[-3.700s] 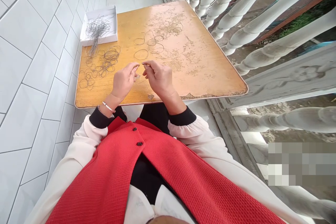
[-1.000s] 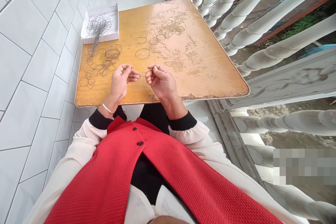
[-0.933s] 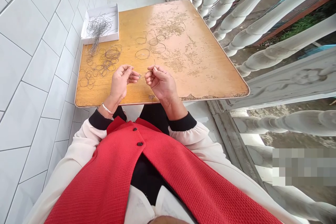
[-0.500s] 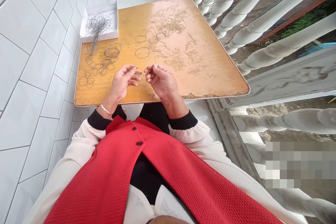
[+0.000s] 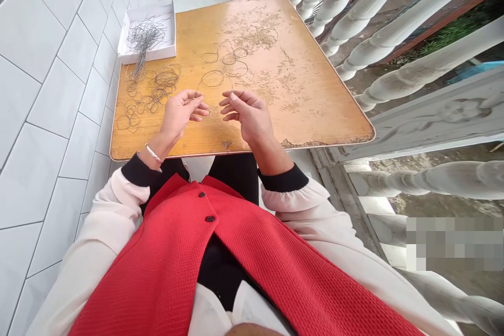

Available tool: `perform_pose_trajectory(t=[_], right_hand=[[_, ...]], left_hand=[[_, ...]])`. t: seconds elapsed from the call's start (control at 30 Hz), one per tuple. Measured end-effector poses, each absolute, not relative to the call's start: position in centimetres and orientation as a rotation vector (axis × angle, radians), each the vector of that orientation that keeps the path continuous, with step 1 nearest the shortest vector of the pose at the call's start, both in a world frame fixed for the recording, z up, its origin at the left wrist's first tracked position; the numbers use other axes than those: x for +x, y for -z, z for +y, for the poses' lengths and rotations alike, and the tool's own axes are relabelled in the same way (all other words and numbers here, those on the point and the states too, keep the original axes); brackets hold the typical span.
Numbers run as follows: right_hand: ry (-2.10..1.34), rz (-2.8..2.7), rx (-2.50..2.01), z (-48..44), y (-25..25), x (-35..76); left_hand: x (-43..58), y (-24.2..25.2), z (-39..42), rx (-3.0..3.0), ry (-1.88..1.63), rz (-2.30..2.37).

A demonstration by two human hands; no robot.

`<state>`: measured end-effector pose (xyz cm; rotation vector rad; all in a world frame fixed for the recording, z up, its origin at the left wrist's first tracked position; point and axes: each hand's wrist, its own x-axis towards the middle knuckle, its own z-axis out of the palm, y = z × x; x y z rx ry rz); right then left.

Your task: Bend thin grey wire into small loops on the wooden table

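We are sitting at a square wooden counter (image 5: 299, 110) with a worn orange-yellow veneer, looking down at our own two hands over a red knitted waistcoat (image 5: 208, 257) and cream sleeves with black cuffs. Our left hand (image 5: 181, 114), with a thin silver bangle (image 5: 153, 153) on its wrist, and our right hand (image 5: 250, 117) hang just above the middle of the counter, close together but not touching.

A fine dark wire (image 5: 214, 108) lies in the narrow space between them, its strand barely visible. Our left fingers (image 5: 192, 97) are loosely curled toward it, though we cannot tell whether they pinch it. Our right fingers (image 5: 232, 101) are spread slightly open and have hold of nothing we can make out.

As far as we can see, a good deal of the wire is already bent: a tangled cluster of thin wire loops (image 5: 159, 86) sits to our left, and a looser group of thin wire rings (image 5: 232, 58) lies ahead of our hands, reaching toward the far corner. Left over is a bundle of straight grey wires (image 5: 144, 37) in a shallow white cardboard box (image 5: 171, 29) at the far left corner, its ends trailing over the box's front edge.
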<state>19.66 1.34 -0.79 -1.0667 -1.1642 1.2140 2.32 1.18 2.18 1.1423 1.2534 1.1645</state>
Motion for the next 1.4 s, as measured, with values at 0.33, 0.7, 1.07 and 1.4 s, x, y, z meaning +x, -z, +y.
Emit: perform_pose_trajectory(t=[0.33, 0.7, 1.07, 1.4], right_hand=[[-1.143, -1.231, -1.227, 7.0, -1.1, 24.2], [-0.761, -1.521, -1.569, 14.3, 4.8, 28.9], [-0.288, -1.997, -1.553, 9.9, 3.0, 30.0], [-0.072, -2.298, -1.392, 6.3, 4.0, 29.5]], left_hand=[[6.0, -2.3, 8.0, 1.34, -1.011, 1.304], [8.6, 0.9, 11.9, 1.507, -0.864, 1.425], [6.9, 1.8, 9.2, 2.591, -0.487, 1.012], [5.7, 1.0, 6.0, 2.741, -0.102, 1.05]])
